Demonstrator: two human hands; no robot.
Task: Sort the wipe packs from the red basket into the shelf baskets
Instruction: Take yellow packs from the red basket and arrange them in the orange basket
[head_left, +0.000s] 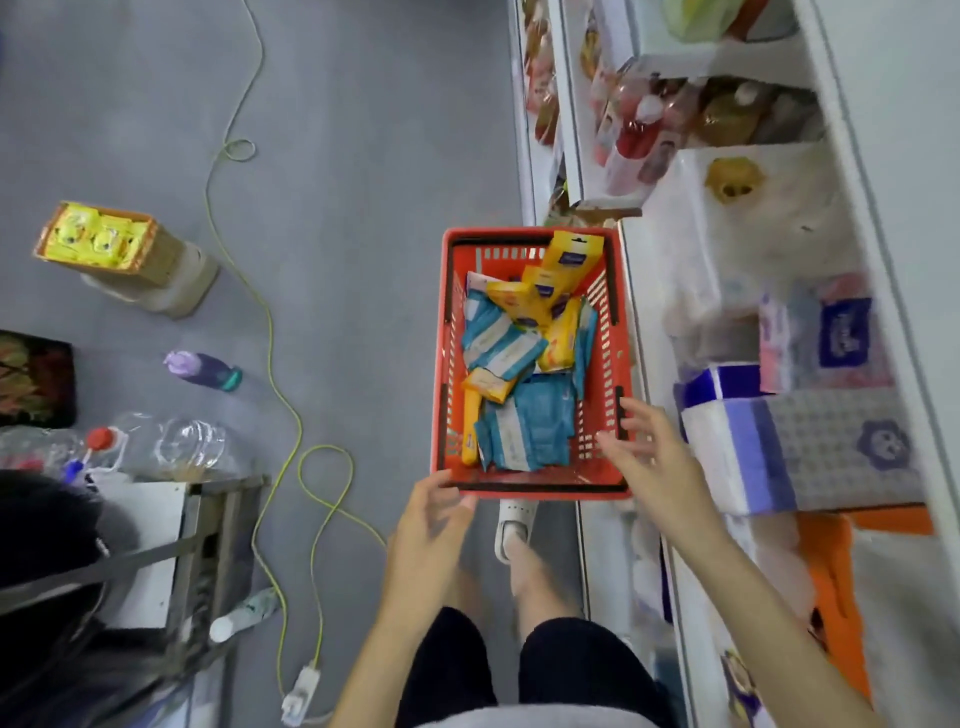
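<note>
Barely started: red basket (441, 364) looks full, no pack in either hand
Blue and yellow wipe packs (511, 353) lie heaped in the basket on the floor, just left of the shelf (639, 312). Left hand (426, 525) at the near-left rim corner, right hand (649, 457) over the near-right rim; fingers of both spread and relaxed, gripping nothing. Blur hides whether they touch the rim. Judged: all sorting left to do

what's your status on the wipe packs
Both empty: left hand, right hand open at red basket near rim. Blue and yellow wipe packs piled inside. Nothing over them.
</note>
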